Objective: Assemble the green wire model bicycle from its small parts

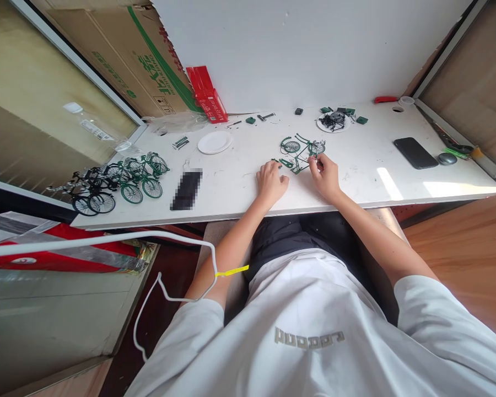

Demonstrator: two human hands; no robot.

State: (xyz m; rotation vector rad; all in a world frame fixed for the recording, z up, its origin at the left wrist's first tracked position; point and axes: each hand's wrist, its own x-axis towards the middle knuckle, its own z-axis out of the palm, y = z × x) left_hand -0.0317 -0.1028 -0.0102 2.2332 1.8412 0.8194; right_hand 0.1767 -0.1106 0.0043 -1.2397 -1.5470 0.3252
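A green model bicycle frame (pixel 296 164) lies on the white table in front of me, with a small black-spoked wheel (pixel 291 146) and green fender parts just beyond it. My right hand (pixel 325 173) is at the frame's right side, thumb and fingertips pinched together; whatever sits between them is too small to make out. To the left, my left hand (pixel 271 182) rests on the tabletop with loosely bent fingers and the thumb apart, and I see nothing held in it. Close to its fingertips lies a small green chain guard (pixel 287 164).
Several assembled model bicycles (pixel 143 176) stand at the left, near a blurred dark rectangle (pixel 186 190) and a white plate (pixel 206 144). Behind, another plate (pixel 323 128) bears black parts. A phone (pixel 415 153) lies right. A white cable (pixel 149 234) crosses the lower left.
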